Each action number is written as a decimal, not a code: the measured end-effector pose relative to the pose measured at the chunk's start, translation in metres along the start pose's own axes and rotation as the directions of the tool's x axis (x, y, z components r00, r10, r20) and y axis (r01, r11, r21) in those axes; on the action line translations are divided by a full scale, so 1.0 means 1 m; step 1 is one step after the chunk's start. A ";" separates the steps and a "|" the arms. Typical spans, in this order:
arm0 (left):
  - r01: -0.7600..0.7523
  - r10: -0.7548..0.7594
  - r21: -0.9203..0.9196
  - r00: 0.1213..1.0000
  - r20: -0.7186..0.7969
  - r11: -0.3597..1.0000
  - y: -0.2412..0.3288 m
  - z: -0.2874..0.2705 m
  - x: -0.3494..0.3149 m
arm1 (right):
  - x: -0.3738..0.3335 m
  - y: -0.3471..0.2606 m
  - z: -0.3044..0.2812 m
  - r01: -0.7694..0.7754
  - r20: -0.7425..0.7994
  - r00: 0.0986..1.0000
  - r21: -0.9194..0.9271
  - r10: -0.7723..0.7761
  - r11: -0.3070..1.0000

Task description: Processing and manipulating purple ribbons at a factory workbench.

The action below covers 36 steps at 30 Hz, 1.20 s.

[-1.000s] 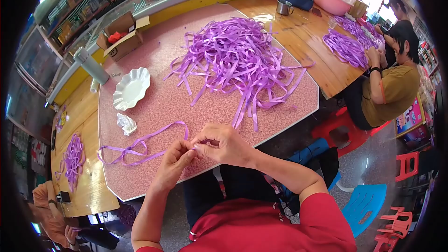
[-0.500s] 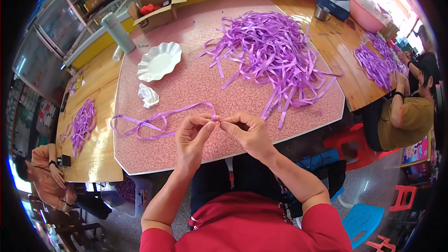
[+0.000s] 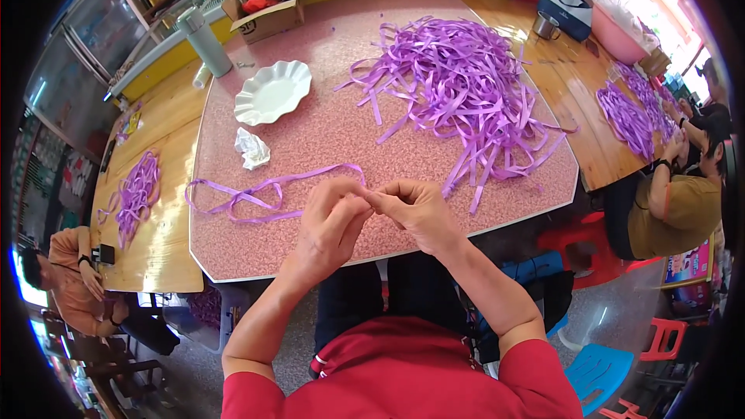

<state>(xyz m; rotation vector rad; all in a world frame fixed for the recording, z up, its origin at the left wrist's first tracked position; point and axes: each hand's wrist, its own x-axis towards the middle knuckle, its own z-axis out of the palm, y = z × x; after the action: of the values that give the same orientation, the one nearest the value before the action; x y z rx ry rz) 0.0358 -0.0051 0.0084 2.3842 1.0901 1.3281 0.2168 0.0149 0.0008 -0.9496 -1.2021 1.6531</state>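
Note:
Both my hands meet over the near part of the pink speckled table, fingertips pinched together. My left hand (image 3: 332, 221) is closed on the end of a purple ribbon (image 3: 268, 184), which trails leftward across the tabletop in crossing loops. My right hand (image 3: 419, 213) pinches at the same spot, touching the left fingertips; the ribbon's tip between them is hidden by the fingers. Beyond my right hand lies a large tangled heap of purple ribbons (image 3: 458, 70), some strands hanging toward me.
A white scalloped dish (image 3: 273, 93), a crumpled tissue (image 3: 252, 148), a grey-green flask (image 3: 205, 43) and an open cardboard box (image 3: 270, 12) stand at the far left. Smaller ribbon piles (image 3: 138, 194) lie on wooden tables at both sides, where other people sit.
My left hand has turned inward, its fingers folding over toward the right hand's fingertips. The ribbon end is now more covered. The whole view has shifted slightly.

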 end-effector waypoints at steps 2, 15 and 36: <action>0.083 -0.088 -0.087 0.995 -0.053 0.993 0.003 0.004 -0.001 | 0.000 0.007 0.003 0.050 -0.036 0.998 0.117 -0.046 0.992; 0.513 -0.552 -0.849 0.676 0.489 -0.125 0.004 0.004 0.003 | 0.007 0.004 -0.002 0.792 0.208 0.471 -0.528 -0.857 0.307; 0.403 -0.619 -0.785 0.785 0.032 0.470 0.008 0.033 -0.010 | 0.001 -0.002 0.002 0.637 0.106 0.671 -0.588 -0.734 0.498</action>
<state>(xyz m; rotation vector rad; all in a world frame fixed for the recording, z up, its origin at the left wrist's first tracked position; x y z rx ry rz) 0.0632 -0.0119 -0.0131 1.1374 0.9186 1.4663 0.2154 0.0152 0.0027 -0.7543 -1.7338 0.5278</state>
